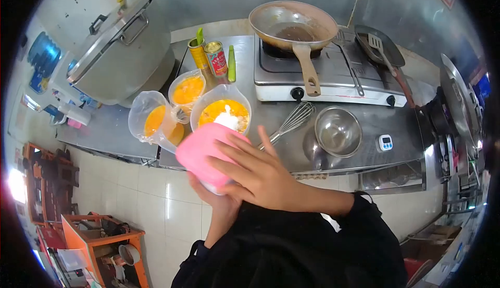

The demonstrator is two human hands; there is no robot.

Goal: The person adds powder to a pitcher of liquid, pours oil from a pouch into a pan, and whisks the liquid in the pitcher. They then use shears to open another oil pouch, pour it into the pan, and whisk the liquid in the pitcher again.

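A pink-lidded tub [204, 152] is held between my two hands, tilted at the counter's front edge. My left hand [212, 197] grips it from below, fingers mostly hidden. Across the pink top lies my right hand [255, 176], gripping it with the little finger raised. Just beyond the tub stands a white plastic bowl [245, 96] holding orange-yellow egg mixture with a heap of white powder [227, 119]. Beside it are a measuring jug [139, 112] and a smaller tub [179, 82], both with yellow liquid. A wire whisk [297, 119] lies right of the bowl.
A steel bowl [338, 132] and a timer [385, 142] sit to the right. Behind them, a gas stove [333, 87] bears a frying pan [307, 22], a square pan [380, 48] and spatulas. Two cans [216, 61] and a large pot [125, 53] stand at back left.
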